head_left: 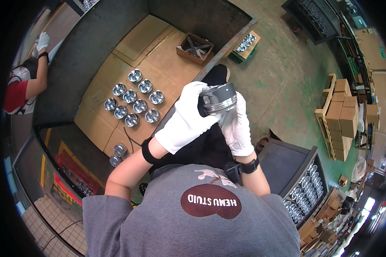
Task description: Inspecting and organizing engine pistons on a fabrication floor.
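Observation:
An engine piston point(220, 98) with a dark side and shiny ring grooves is held up in front of me, tilted. My left hand point(186, 115), in a white glove, is closed round its left side. My right hand point(237, 128), gloved too, grips it from the right and below; some fingers are hidden behind it. To the left, several silver pistons point(129, 97) stand in rows on a cardboard sheet point(97, 95). Two more pistons point(119, 150) sit together by the sheet's near edge, close to my left forearm.
Dark metal walls point(75, 55) enclose the cardboard-covered bench. An open small box point(189, 54) with flat tools lies at its far right. A rack of pistons point(306, 192) stands at my right. Stacked cartons point(342, 115) rest on a pallet. A co-worker's gloved hand point(43, 41) shows at far left.

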The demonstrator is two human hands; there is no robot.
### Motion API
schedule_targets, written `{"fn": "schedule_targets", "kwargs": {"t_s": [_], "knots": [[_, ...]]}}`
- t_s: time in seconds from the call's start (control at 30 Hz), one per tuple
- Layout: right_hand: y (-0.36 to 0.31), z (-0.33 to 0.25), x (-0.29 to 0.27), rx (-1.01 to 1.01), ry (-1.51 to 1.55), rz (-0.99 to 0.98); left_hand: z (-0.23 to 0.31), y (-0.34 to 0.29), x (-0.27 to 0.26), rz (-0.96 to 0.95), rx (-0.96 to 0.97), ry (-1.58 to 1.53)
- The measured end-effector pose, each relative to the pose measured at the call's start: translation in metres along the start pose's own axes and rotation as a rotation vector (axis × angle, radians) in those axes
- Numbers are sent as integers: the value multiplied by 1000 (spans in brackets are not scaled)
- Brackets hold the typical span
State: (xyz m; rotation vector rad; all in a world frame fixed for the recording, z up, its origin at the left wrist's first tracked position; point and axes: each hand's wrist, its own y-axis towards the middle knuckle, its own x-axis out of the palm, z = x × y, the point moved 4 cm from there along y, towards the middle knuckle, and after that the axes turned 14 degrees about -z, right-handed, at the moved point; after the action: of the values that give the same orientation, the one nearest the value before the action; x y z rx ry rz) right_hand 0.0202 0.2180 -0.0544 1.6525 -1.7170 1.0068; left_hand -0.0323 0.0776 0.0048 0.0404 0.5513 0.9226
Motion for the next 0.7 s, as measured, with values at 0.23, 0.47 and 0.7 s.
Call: {"fn": "schedule_targets", "kwargs": {"t_s": [0.23,0.47,0.7], "knots": [[-9,3,8,-90,-599,213,-2,0,10,-21,-149,-123],[-4,22,6,225,268,-22,1,1,11,-23,-168,-211],[-6,5,13,107,470,-239,1,0,6,-22,-6,-137]]}}
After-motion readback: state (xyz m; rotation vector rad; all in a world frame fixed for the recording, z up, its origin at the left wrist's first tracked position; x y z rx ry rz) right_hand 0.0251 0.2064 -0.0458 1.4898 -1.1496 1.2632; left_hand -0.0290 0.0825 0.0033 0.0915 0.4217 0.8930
